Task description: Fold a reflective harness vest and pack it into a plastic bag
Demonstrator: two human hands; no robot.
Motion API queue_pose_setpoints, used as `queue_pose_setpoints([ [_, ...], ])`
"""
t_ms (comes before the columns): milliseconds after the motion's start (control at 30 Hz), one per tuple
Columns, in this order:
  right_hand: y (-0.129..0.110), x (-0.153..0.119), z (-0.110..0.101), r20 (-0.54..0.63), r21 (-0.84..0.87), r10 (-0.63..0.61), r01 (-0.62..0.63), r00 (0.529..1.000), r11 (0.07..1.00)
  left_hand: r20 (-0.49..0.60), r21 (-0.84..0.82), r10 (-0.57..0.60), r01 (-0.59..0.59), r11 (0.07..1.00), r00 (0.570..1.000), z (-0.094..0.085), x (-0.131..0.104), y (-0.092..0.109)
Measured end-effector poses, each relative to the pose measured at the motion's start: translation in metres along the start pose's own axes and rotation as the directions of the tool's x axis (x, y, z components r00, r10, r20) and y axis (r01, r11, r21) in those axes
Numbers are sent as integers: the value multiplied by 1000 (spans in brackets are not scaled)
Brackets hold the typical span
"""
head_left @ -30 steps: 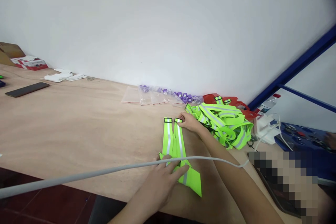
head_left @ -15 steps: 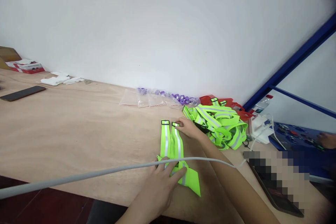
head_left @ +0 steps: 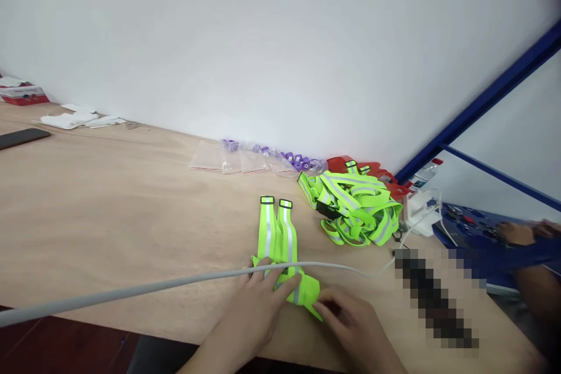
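1. Left hand [head_left: 258, 298]: one, spread flat on the strap.
2. Right hand [head_left: 350, 321]: one, apart from the left, fingertips at the strap's corner; whether pinching, I cannot tell.
3. Strap [head_left: 287, 242]: lime, on the bench [head_left: 131, 198] under the left hand, two buckled ends wallward.
4. Pile [head_left: 359, 204]: lime straps, beyond the right hand.
5. Bags [head_left: 252, 162]: clear, some holding purple pieces, beside the wall [head_left: 219, 41].

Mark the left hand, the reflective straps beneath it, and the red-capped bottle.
Left hand [head_left: 262, 299], head view: back of hand.
Reflective straps [head_left: 289, 239] beneath it, head view: right strap's stripe.
Red-capped bottle [head_left: 425, 175], head view: clear side.
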State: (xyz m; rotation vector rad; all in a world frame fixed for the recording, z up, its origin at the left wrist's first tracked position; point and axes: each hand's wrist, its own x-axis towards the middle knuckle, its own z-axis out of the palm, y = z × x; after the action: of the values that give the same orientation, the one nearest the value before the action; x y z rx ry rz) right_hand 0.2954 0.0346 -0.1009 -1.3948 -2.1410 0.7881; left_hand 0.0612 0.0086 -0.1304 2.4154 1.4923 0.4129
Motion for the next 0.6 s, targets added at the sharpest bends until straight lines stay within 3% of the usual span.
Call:
queue_pose_setpoints([
  [367, 11, -10, 22, -133, 19, 138, -136, 981, 990, -31, 6, -15, 15, 1000, 999, -4, 2, 0],
  [500, 11, -15, 26, -169, -79, 90, -104, 982, 991, -50, -15, -41, 40, 999, 998, -3, 2, 1],
  [600, 6, -16, 26, -176, -57, 37, -48, 984, 997, -52, -42, -49, 47, 998, 997, -6, 3, 2],
])
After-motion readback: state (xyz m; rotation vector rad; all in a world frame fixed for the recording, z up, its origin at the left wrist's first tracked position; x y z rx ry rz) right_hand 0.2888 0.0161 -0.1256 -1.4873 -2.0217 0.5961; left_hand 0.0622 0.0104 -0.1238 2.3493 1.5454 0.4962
